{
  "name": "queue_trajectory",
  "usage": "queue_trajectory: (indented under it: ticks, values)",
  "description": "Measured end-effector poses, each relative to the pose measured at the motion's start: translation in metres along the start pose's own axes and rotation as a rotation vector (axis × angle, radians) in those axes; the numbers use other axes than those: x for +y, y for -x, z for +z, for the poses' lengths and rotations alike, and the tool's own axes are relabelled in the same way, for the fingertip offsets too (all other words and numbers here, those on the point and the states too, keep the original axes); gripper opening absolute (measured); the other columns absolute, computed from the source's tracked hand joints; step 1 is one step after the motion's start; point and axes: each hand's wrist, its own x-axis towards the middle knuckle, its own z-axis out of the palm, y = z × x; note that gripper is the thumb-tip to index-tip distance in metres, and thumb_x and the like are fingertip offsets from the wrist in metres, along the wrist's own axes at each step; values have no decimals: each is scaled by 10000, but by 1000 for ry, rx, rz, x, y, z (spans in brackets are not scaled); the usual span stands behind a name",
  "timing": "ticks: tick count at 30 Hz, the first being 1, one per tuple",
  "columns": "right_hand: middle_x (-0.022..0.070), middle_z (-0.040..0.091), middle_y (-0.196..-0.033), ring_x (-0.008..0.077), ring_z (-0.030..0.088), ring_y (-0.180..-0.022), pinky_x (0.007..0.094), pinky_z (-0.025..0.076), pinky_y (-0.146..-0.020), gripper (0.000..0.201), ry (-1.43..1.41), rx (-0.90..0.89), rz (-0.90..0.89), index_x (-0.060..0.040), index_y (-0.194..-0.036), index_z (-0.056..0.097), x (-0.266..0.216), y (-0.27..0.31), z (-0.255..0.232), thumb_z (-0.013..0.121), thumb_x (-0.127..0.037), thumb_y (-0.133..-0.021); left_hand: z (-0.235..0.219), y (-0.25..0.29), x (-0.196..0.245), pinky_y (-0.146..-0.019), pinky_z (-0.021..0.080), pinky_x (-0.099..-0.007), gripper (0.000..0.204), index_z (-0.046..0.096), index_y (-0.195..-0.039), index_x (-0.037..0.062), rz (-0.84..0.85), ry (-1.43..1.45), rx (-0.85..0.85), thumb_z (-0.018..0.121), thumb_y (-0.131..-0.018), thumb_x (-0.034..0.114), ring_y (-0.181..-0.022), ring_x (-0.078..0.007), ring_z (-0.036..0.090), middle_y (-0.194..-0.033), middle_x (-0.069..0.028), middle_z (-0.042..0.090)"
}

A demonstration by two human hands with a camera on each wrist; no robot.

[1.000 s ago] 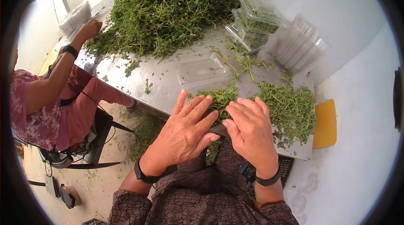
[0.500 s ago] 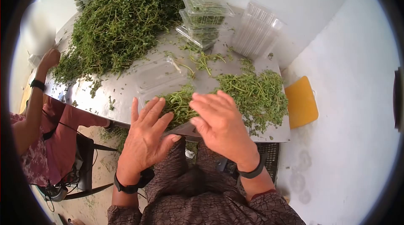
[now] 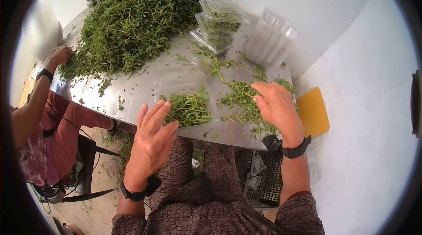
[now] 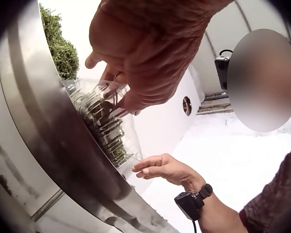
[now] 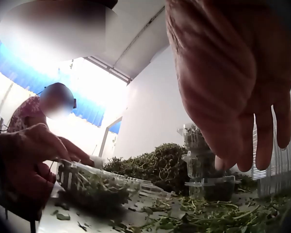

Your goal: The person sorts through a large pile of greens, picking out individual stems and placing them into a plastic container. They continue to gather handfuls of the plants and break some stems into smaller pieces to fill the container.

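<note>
An open clear plastic clamshell box (image 3: 214,114) sits at the table's front edge, with leafy green sprigs (image 3: 190,108) in its base and the lid folded back behind. My left hand (image 3: 151,140) is at the box's left side, fingers extended and fingertips right at its rim. In the left wrist view, those fingers overlap the filled box (image 4: 106,126). To the right, my right hand (image 3: 279,107) hovers over a loose heap of sprigs (image 3: 239,96), fingers extended and partly hiding it. The right wrist view shows the right hand's fingers (image 5: 264,138) pointing down, apart from one another.
A large mound of greens (image 3: 132,24) covers the back. Filled boxes (image 3: 222,19) and nested clamshells (image 3: 270,39) stand at the back right. A yellow board (image 3: 314,111) is beyond the right edge, a black crate (image 3: 270,182) below. Another person's arm (image 3: 37,90) reaches in from the left.
My right hand has moved right, from above the box to the loose heap. The left hand stays at the box's left side. The head view has turned to the right.
</note>
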Motion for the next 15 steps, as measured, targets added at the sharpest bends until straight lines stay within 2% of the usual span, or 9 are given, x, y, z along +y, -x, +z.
queue_trajectory:
  ticks: [4,6,10,12,15]
  values:
    - [215,655,-809,400,629,-823,482,499,-727,197,12,-84,-7,27,-945,652,3,-17,10,688,-42,-764,2,-2,0,-1134,294,-557,301,677,-1024,34,-7,-33,19,657,-742,-69,-1350,-366,441,-1403,-171,514]
    - [263,655,-890,437,615,-879,493,490,-754,335,54,-339,151,28,-1096,655,4,-28,15,700,-81,-782,5,-1,-2,-1129,301,-559,328,677,-1033,32,-1,-16,52,639,-731,-91,-1345,-373,446,-1396,-178,519]
    - [277,620,-786,462,600,-805,509,483,-712,307,98,-340,107,43,-1039,649,24,-32,42,719,-97,-774,10,1,-6,-1118,320,-556,369,674,-1052,33,-13,21,93,611,-719,-113,-1339,-389,449,-1389,-183,526]
    - [245,615,-676,421,623,-720,499,492,-667,88,205,-163,-47,28,-737,631,32,-33,55,680,-41,-710,11,1,-9,-1101,350,-542,389,668,-1066,29,-19,76,126,594,-712,-116,-1334,-405,451,-1386,-188,528]
    - [246,619,-687,424,614,-713,500,485,-675,61,308,-246,-6,27,-648,616,35,-40,58,649,-13,-680,14,3,-10,-1087,375,-527,384,662,-1073,26,-22,94,131,598,-719,-110,-1330,-413,454,-1387,-192,527]
